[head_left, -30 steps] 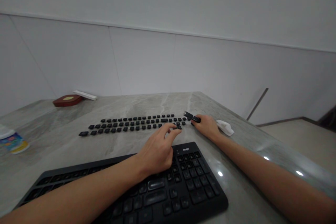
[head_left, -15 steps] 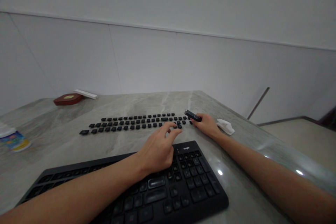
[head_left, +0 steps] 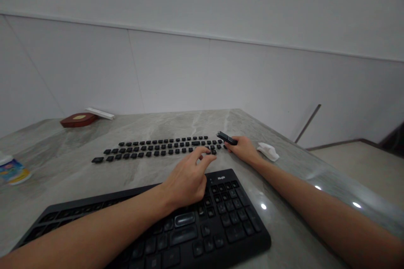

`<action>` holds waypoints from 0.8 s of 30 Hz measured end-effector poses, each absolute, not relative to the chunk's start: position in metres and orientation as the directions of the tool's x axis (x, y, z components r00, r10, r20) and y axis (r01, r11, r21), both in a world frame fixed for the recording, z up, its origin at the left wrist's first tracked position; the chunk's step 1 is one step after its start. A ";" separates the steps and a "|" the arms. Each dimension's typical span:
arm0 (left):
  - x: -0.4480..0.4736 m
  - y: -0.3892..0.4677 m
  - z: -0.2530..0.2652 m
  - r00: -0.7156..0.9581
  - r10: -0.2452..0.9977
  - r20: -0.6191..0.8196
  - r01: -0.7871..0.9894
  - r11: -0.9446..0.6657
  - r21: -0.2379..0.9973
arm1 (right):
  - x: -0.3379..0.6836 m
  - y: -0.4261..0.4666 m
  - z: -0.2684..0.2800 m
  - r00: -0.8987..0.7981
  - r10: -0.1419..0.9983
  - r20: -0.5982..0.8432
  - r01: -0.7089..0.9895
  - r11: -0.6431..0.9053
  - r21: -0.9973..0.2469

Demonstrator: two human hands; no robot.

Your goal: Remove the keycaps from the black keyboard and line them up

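A grey marbled table point(head_left: 78, 164) fills the lower half of the frame, backed by a white panelled wall point(head_left: 202, 71) across the upper half. At the bottom centre lies a black keyboard point(head_left: 221, 218), running from the lower left corner toward the lower middle right, with the person's left forearm crossing over it. Above it, at mid-frame, loose black keycaps point(head_left: 158, 148) sit in three neat rows on the table, apart from the keyboard. The left hand point(head_left: 186, 178) rests over the keyboard's upper edge near centre, its fingers loosely curled, thumb and forefinger drawn close at the near end of the keycap rows; whether they pinch a cap cannot be told. The right hand point(head_left: 243, 150), just right of centre, lies on the table at the right end of the rows, its fingers closed around a small black tool point(head_left: 226, 138) that sticks out to the upper left, just above the last keycaps. Just right of that hand lies a crumpled white cloth point(head_left: 268, 151). In the upper left of the table sits a dark red flat case point(head_left: 77, 119) with a white strip point(head_left: 99, 113) touching its far side. At the left edge stands a small container point(head_left: 12, 171) with a blue and yellow label.
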State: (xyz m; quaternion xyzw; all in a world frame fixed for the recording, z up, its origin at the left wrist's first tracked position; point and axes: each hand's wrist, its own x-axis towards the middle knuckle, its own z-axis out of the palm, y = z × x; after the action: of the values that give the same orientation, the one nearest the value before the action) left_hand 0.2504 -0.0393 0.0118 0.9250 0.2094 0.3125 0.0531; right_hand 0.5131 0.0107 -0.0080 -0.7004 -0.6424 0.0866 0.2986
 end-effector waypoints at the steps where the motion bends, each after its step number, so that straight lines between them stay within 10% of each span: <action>1: 0.251 -0.039 0.012 0.716 0.421 0.556 0.353 -0.907 0.232 | 0.513 0.011 -0.008 0.165 0.951 0.261 0.847 -0.001 -0.532; 17: 0.252 -0.039 0.012 0.723 0.403 0.561 0.343 -0.914 0.215 | 0.505 0.009 -0.002 0.300 0.872 0.387 0.756 0.030 -0.654; 24: 0.247 -0.038 0.011 0.793 0.302 0.530 0.239 -0.953 0.185 | 0.499 -0.051 0.045 0.332 0.760 0.558 0.591 0.293 -0.752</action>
State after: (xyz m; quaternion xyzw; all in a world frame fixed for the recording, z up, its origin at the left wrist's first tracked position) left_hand 0.2473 -0.0376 0.0114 0.9452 0.1431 0.2885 0.0541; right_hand 0.4985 -0.0511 0.0450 -0.5897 -0.5728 0.0750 0.5644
